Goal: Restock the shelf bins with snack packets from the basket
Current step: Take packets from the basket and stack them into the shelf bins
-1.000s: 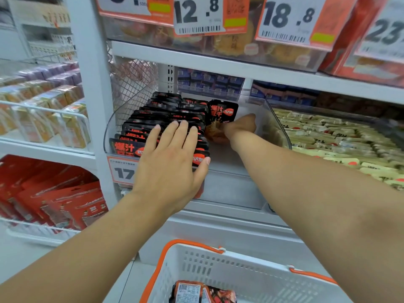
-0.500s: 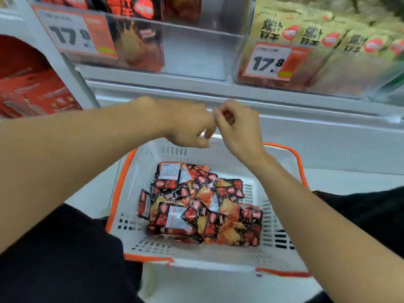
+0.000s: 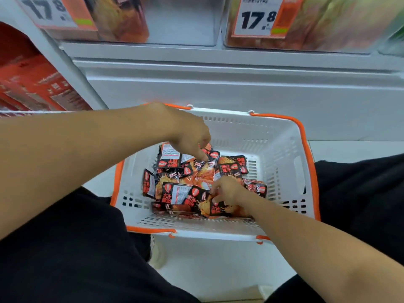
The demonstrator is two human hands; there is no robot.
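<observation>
A white basket (image 3: 275,147) with an orange rim stands on the floor between my knees. It holds a loose pile of several black and orange snack packets (image 3: 175,193). My left hand (image 3: 188,134) reaches down into the far side of the pile, fingertips on the packets; its thumb is hidden. My right hand (image 3: 227,190) is at the near side, its fingers curled round a packet (image 3: 219,209). The clear shelf bin (image 3: 181,20) with the same packets is above, at the top edge.
A second clear bin (image 3: 328,25) of yellow-green packets sits to the right, with a 17.8 price tag (image 3: 258,17). Red boxes (image 3: 32,84) fill the lower left shelf. The white shelf base (image 3: 218,88) stands just behind the basket. My dark trouser legs flank it.
My hands left the shelf bin, met above the basket, and have now dropped into the packet pile. The view has tilted down from the shelf to the basket.
</observation>
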